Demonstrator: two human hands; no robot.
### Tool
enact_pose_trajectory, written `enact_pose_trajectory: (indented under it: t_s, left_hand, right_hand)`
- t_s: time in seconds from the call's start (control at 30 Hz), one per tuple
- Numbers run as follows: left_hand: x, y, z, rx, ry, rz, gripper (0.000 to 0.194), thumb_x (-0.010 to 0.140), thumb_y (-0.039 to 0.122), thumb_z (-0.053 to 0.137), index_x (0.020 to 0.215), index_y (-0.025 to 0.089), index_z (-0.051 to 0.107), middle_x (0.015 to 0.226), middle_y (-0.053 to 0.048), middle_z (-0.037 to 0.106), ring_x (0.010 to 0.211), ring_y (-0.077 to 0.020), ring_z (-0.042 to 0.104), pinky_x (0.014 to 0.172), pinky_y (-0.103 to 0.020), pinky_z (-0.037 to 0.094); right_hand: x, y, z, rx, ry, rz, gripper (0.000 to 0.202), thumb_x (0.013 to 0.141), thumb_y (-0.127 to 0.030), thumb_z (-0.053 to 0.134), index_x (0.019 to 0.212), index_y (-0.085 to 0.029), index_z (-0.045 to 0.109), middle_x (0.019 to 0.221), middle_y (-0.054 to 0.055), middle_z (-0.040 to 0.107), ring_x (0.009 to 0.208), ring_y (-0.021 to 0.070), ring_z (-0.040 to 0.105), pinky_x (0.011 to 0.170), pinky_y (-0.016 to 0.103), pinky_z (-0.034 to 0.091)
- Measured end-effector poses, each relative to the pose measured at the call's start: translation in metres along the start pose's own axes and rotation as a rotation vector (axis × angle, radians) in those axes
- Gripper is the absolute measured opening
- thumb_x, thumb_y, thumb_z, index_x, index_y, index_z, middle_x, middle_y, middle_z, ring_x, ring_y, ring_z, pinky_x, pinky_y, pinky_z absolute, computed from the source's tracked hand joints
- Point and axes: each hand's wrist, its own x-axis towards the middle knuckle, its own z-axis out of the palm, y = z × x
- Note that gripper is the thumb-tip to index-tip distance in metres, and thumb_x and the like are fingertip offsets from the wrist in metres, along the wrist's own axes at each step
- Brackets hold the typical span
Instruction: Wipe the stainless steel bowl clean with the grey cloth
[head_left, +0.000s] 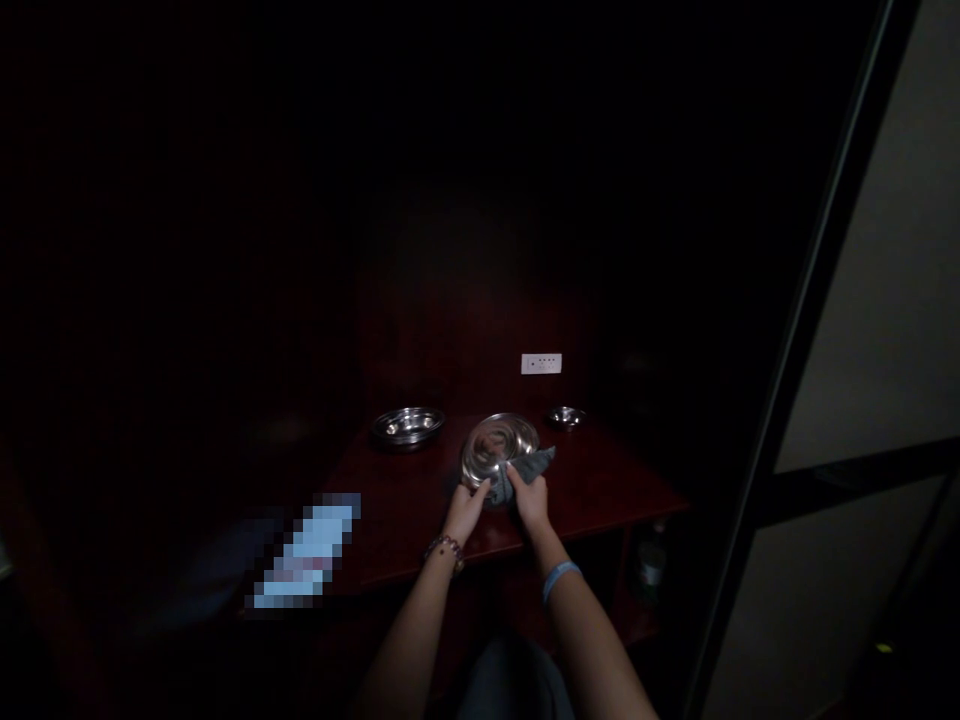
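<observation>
While the left hand [466,510] is gripping the shiny metal plate's [487,450] near edge, fingers curled; the right hand [529,497] is pinching a dark cloth [534,464] against it.

Dishes [409,427] lie on the worktop [600,485] left of the plate [491,445], and a bowl [567,418] lies right. A socket panel [541,364] is on the wall [450,335] behind.

Dark red worktop [600,485] — shiny metalware along its far side.
Near the far left corner sit shallow metal dishes [409,428], seemingly stacked; a small metal bowl [567,418] rests by the far edge — toward the right corner.
</observation>
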Motion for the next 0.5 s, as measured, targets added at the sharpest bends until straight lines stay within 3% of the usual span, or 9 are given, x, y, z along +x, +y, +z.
enact_pose_trajectory:
  t_s: [0.13,0.37,0.5]
  left_hand:
    - [0.003,-0.005,0.0,-0.013,-0.017,0.027,0.035,0.073,0.032,0.066,0.102,0.012,0.068,0.111,-0.014,0.072,0.109,-0.024,0.065,0.098,-0.035,0.047]
    - [0.012,-0.019,-0.004,0.003,0.016,-0.035,0.031,0.078,0.037,0.056,0.089,0.011,0.07,0.096,-0.014,0.075,0.095,-0.0261,0.07,0.092,-0.038,0.05]
    - [0.013,-0.019,-0.006,0.021,0.026,-0.029,0.03,0.078,0.035,0.056,0.089,0.011,0.07,0.094,-0.014,0.075,0.096,-0.0263,0.069,0.092,-0.037,0.051]
  right_hand:
    - [-0.001,-0.004,0.0,-0.019,0.153,-0.003,0.04,0.07,-0.045,0.07,0.09,-0.01,0.074,0.093,0.014,0.076,0.085,0.0273,0.072,0.074,0.031,0.055]
    - [-0.003,-0.009,0.0,-0.036,0.095,-0.008,0.04,0.071,-0.045,0.07,0.09,-0.011,0.074,0.094,0.015,0.075,0.085,0.0259,0.072,0.074,0.029,0.055]
    - [-0.004,-0.011,-0.001,-0.04,0.082,-0.001,0.039,0.071,-0.044,0.069,0.091,-0.011,0.074,0.096,0.014,0.075,0.086,0.0253,0.073,0.074,0.029,0.055]
